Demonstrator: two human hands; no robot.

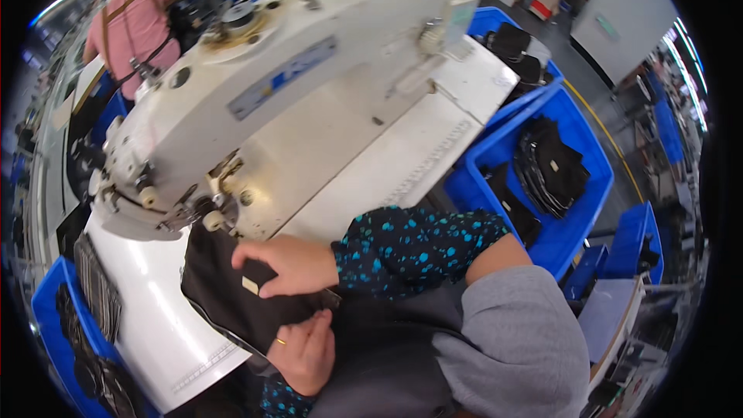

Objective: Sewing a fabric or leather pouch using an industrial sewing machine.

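Head view: showing dark pieces (553, 166) inside right blue bin (594, 190) and left blue bin (93, 333); pinching dark cloth (220, 279) with left hand (303, 352), touching it with spread right hand (298, 265).

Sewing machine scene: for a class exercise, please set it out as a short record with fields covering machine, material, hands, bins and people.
Machine: white sewing machine on a white worktop
Material: dark fabric bearing a small pale label; far end by the needle area, whether under the foot is unclear
Right hand: on the fabric, thumb and forefinger apart beside the label
Left hand: fingers curled at the fabric's near edge, ring on one; grip unclear
Right bin: blue, holding dark pieces
Background: person in pink
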